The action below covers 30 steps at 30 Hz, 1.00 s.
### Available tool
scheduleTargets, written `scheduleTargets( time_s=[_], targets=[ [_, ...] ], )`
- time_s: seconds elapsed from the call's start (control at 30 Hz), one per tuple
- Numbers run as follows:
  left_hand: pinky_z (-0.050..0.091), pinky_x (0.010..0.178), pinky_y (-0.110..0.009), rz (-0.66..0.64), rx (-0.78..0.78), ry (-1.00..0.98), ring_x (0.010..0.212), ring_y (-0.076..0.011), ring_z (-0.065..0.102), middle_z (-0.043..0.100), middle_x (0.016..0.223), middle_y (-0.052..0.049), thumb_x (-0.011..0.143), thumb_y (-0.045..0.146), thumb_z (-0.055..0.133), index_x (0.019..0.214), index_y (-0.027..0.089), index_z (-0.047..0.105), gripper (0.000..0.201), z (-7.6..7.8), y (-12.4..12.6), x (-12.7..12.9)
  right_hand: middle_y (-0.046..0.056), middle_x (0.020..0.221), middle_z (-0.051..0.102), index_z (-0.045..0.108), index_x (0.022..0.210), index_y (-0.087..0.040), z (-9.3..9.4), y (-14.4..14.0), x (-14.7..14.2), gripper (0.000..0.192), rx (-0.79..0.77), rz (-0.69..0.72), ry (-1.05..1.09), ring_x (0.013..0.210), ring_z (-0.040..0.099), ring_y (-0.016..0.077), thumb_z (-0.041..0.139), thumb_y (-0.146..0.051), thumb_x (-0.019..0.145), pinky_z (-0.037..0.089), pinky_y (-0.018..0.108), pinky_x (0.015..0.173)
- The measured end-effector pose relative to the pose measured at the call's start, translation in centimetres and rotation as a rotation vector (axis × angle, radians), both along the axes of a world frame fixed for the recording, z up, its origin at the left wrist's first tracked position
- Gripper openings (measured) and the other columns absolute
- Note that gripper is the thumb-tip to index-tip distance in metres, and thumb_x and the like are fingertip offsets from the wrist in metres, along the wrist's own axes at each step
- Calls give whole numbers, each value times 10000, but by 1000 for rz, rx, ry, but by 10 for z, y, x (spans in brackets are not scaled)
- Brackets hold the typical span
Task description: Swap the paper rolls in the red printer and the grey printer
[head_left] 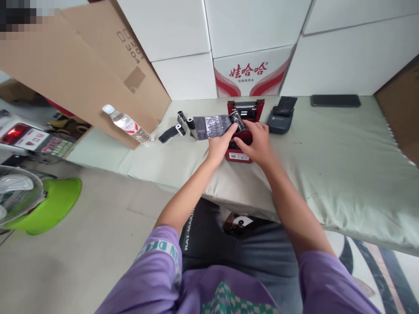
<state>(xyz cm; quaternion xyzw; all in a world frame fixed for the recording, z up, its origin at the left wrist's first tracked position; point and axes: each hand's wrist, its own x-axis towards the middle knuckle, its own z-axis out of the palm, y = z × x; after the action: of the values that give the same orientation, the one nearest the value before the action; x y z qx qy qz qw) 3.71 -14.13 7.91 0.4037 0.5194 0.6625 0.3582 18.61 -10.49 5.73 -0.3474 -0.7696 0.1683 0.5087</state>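
My left hand (218,146) pinches the dark ribbon film (212,126) pulled out from the red printer (244,131), which sits near the far edge of the padded surface (343,165). My right hand (257,141) rests on the printer's open top, fingers curled; grip unclear. Spare ribbon rolls (183,124) lie just left, a black printer (281,117) right, a phone (335,100) toward the far right corner.

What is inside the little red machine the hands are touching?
The red machine is open at the top, showing a roller bar at the back. A dark ribbon roll sits over it. Both hands cover the rest.
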Motion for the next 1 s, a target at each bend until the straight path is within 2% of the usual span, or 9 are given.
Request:
scheduleTargets(
  time_s=[0.17, 0.23, 0.47, 0.6, 0.7, 0.77, 0.83, 0.9, 1.0],
  targets=[
    [495, 1309, -511, -83, -72, 149, 1367, -281, 716, 804, 1310, -45, 905, 457, 835, 1111, 286, 805, 270, -2, -16, -8, 98, 1168, 807, 738, 1266, -281, -5, 0, -8, 413, -55, -36, 112, 1068, 721, 333, 738, -472, 900, 504, 576, 1093],
    [418, 1373, -508, -148, -75, 232, 1432, -284, 681, 795, 1366, -51, 923, 447, 821, 1135, 294, 813, 261, 1, -24, -13, 83, 1144, 819, 751, 1240, -291, -4, -1, -7, 424, -77, -15, 157, 1058, 727, 329, 762, -499, 871, 524, 566, 1076],
    [398, 1393, -504, -188, -52, 315, 1476, -293, 650, 753, 1479, -49, 944, 558, 773, 1235, 320, 793, 376, -1, -33, -13, 55, 1130, 839, 805, 1154, -302, 10, -10, 0, 408, -245, 168, 305, 1056, 766, 308, 776, -595, 872, 586, 540, 1075],
    [452, 1336, -511, -243, -6, 522, 1433, -318, 665, 742, 1471, -108, 843, 586, 859, 1314, 304, 748, 561, -5, -39, -24, 57, 1134, 821, 775, 1126, -291, 11, -9, -1, 439, -284, 150, 460, 1093, 761, 294, 819, -622, 841, 617, 504, 1055],
    [485, 1270, -491, -175, 109, 711, 1380, -320, 675, 761, 1420, -113, 831, 443, 885, 1210, 293, 778, 421, 7, -41, -46, 44, 1068, 793, 723, 1113, -285, 7, -2, 2, 466, -297, 129, 567, 1060, 756, 265, 802, -667, 857, 620, 489, 1069],
    [511, 1206, -468, -70, 149, 763, 1323, -302, 693, 793, 1346, -100, 920, 347, 779, 1101, 278, 798, 195, 21, -37, -61, 36, 1035, 774, 703, 1088, -279, 4, 4, 6, 471, -293, 122, 586, 1042, 749, 252, 817, -670, 849, 610, 491, 1095],
    [533, 1135, -429, 2, 139, 775, 1244, -275, 718, 818, 1254, -89, 994, 302, 660, 1081, 261, 800, 170, 37, -29, -70, 33, 1018, 765, 710, 1065, -278, 1, 10, 9, 463, -285, 113, 557, 1026, 736, 249, 838, -659, 835, 602, 496, 1112],
    [534, 1106, -397, -44, 114, 795, 1197, -254, 725, 824, 1223, -73, 1013, 289, 628, 1142, 256, 797, 216, 52, -20, -72, 29, 992, 759, 739, 1071, -286, -2, 13, 12, 447, -282, 115, 503, 990, 723, 247, 841, -650, 833, 606, 503, 1103],
    [496, 1172, -410, -266, 88, 860, 1250, -265, 695, 806, 1309, -47, 917, 244, 761, 1218, 281, 800, 306, 69, -5, -66, 27, 996, 760, 783, 1125, -306, -4, 15, 13, 434, -275, 134, 441, 978, 717, 250, 826, -642, 854, 603, 513, 1098]
  ],
)
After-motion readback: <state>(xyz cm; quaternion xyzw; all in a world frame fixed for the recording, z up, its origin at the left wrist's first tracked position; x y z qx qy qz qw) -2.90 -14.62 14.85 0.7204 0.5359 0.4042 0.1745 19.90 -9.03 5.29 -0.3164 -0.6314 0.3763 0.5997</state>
